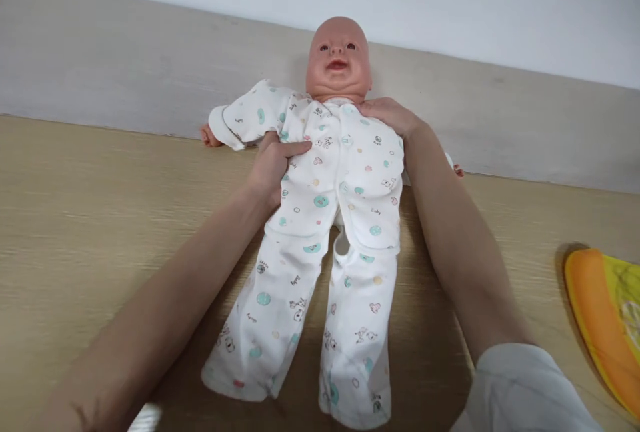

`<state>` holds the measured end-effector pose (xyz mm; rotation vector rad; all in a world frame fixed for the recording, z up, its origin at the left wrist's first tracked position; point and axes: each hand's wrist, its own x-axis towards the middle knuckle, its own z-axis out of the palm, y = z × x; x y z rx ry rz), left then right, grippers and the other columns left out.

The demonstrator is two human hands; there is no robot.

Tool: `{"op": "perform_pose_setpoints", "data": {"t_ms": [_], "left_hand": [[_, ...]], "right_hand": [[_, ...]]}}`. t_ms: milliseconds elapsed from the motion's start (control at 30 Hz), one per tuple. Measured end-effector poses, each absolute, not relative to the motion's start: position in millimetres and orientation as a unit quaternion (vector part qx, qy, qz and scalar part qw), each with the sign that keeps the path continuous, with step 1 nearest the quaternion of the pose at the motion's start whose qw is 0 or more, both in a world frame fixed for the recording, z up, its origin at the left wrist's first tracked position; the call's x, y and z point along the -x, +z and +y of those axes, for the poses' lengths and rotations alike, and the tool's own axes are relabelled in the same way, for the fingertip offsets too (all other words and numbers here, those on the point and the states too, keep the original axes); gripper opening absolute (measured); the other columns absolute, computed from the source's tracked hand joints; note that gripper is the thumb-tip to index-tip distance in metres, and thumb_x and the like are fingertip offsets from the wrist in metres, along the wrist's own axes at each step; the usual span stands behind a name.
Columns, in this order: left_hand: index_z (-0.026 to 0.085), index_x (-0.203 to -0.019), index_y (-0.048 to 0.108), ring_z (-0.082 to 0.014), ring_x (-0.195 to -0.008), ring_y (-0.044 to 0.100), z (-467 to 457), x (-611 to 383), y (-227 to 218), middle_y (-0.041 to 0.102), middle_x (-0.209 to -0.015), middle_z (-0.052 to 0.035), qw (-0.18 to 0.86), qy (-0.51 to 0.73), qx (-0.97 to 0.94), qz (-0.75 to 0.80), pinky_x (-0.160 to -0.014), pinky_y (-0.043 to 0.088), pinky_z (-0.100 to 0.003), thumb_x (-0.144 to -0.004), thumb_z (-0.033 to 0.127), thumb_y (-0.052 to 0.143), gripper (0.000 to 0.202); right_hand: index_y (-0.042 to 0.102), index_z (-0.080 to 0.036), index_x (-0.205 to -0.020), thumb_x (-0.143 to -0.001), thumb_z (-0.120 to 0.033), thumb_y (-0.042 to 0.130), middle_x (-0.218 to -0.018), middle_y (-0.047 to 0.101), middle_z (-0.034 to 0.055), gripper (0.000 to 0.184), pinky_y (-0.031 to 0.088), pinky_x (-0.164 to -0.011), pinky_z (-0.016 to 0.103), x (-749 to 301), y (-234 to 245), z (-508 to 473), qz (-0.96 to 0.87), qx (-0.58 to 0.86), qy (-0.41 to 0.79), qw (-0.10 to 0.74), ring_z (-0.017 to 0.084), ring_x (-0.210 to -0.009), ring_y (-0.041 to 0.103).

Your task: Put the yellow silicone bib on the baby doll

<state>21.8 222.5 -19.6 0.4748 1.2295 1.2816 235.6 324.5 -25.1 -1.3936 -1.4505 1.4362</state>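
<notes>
A baby doll [338, 59] lies on its back on a light wooden surface [75, 219], head toward the wall. It wears a white patterned sleepsuit [345, 185] with long legs. My left hand [274, 164] grips the doll's side under its arm, thumb across the chest fabric. At the doll's other shoulder, beside the neck, my right hand [387, 114] lies with its fingers curled onto the collar and its fingertips tucked out of sight.
A grey-white board [100, 65] runs along the back edge, with a white wall above it. An orange and yellow object [605, 325] lies at the right edge of the wooden surface.
</notes>
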Motion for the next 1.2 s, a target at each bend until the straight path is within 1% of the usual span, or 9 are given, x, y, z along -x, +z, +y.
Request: {"op": "perform_pose_setpoints", "data": {"t_ms": [200,400,567,733,867,933,1000,1100,1200], "left_hand": [[0.022,-0.068,0.033,-0.0135,-0.061,0.052,218,-22,-18,0.042,-0.063,0.0039,0.599,0.533,-0.251,0.542,-0.056,0.045,-0.026,-0.053,0.007,0.076,0.048],[0.021,-0.068,0.036,-0.0147,-0.063,0.054,215,-24,-15,0.047,-0.065,0.0025,0.595,0.527,-0.253,0.552,-0.056,0.046,-0.027,-0.056,0.01,0.076,0.043],[0.021,-0.075,0.044,-0.0183,-0.068,0.059,214,-22,-22,0.052,-0.068,0.0008,0.595,0.536,-0.26,0.54,-0.057,0.049,-0.029,-0.055,0.015,0.08,0.042],[0.02,-0.092,0.05,-0.0215,-0.076,0.063,217,-18,-30,0.057,-0.076,-0.0023,0.581,0.522,-0.3,0.548,-0.063,0.052,-0.032,-0.06,0.024,0.079,0.043],[0.018,-0.097,0.051,-0.0212,-0.078,0.063,220,-16,-35,0.06,-0.082,-0.005,0.549,0.498,-0.352,0.571,-0.065,0.053,-0.033,-0.066,0.031,0.074,0.041],[0.018,-0.096,0.054,-0.0212,-0.08,0.062,220,-15,-38,0.062,-0.085,-0.006,0.511,0.491,-0.394,0.585,-0.067,0.053,-0.033,-0.069,0.035,0.07,0.036],[0.018,-0.092,0.056,-0.0212,-0.082,0.061,218,-11,-41,0.063,-0.087,-0.0063,0.436,0.485,-0.447,0.612,-0.07,0.053,-0.034,-0.073,0.039,0.065,0.03],[0.019,-0.086,0.058,-0.0213,-0.084,0.059,215,2,-48,0.064,-0.086,-0.0062,0.284,0.453,-0.562,0.631,-0.079,0.05,-0.036,-0.081,0.041,0.054,0.023],[0.018,-0.09,0.061,-0.0235,-0.094,0.059,213,22,-56,0.066,-0.092,-0.0086,0.134,0.402,-0.695,0.581,-0.092,0.045,-0.04,-0.087,0.032,0.041,0.024]], "right_hand": [[0.066,-0.015,-0.083,-0.068,-0.037,0.08,-0.074,0.062,0.0026,0.03,0.05,-0.07,0.03,-237,-23,320,-0.543,0.543,0.548,0.333,0.019,-0.081,0.059],[0.067,-0.016,-0.085,-0.067,-0.035,0.08,-0.077,0.063,0.004,0.029,0.05,-0.071,0.032,-237,-19,313,-0.535,0.557,0.545,0.325,0.021,-0.082,0.06],[0.067,-0.016,-0.083,-0.071,-0.041,0.076,-0.079,0.063,0.0042,0.028,0.049,-0.072,0.033,-238,-14,307,-0.573,0.561,0.516,0.301,0.021,-0.085,0.06],[0.061,-0.014,-0.076,-0.072,-0.043,0.076,-0.067,0.057,0.0031,0.033,0.046,-0.068,0.031,-249,-17,307,-0.642,0.58,0.392,0.313,0.018,-0.077,0.056],[0.055,-0.014,-0.074,-0.083,-0.038,0.064,-0.067,0.055,0.0025,0.026,0.043,-0.068,0.029,-256,-21,298,-0.676,0.604,0.165,0.388,0.014,-0.07,0.052],[0.053,-0.015,-0.075,-0.088,-0.033,0.052,-0.068,0.054,0.0022,0.022,0.042,-0.068,0.027,-255,-21,278,-0.677,0.596,0.041,0.43,0.013,-0.067,0.05],[0.052,-0.016,-0.073,-0.089,-0.028,0.047,-0.066,0.053,0.0015,0.02,0.04,-0.065,0.026,-254,-22,248,-0.696,0.58,-0.035,0.421,0.011,-0.062,0.047],[0.054,-0.016,-0.071,-0.086,-0.025,0.047,-0.063,0.054,0.0011,0.019,0.036,-0.06,0.024,-256,-29,198,-0.754,0.547,-0.062,0.359,0.011,-0.058,0.046],[0.06,-0.015,-0.082,-0.088,-0.025,0.045,-0.071,0.062,0.0026,0.019,0.039,-0.063,0.023,-261,-41,165,-0.768,0.538,-0.035,0.346,0.012,-0.064,0.054]]}}
